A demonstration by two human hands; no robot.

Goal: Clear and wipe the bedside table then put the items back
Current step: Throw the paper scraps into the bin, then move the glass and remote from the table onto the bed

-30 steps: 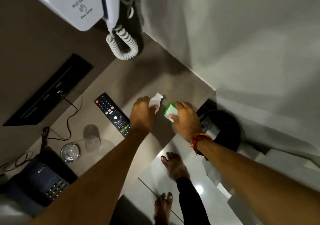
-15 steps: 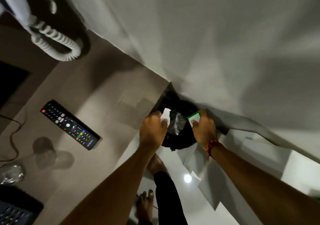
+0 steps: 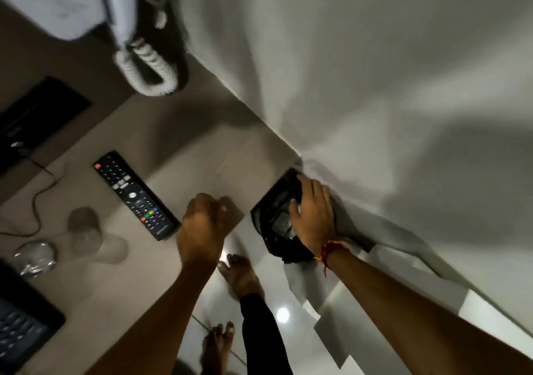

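Both scraps of litter that the hands carried a moment ago, a white one and a green-edged one, are gone from sight. The right hand [image 3: 313,216] now lies spread wide and flat over the mouth of the black bin [image 3: 269,224], which sits just past the end of the desk [image 3: 184,149], against the wall. The left hand [image 3: 202,227] has come back over the desk corner, fingers loosely curled, and nothing shows in it, though motion blur makes that hard to confirm. The litter has most likely gone into the bin, so the clearing step looks partly done.

The rest still sits on the desk: the remote [image 3: 134,196] near the left hand, a drinking glass [image 3: 85,230] and a second, rounder glass piece [image 3: 36,256] further along, and a dark phone [image 3: 20,320] cut off by the frame edge. No cloth is visible for wiping. The inside of the bin is mostly covered by the right hand, so its contents cannot be made out.
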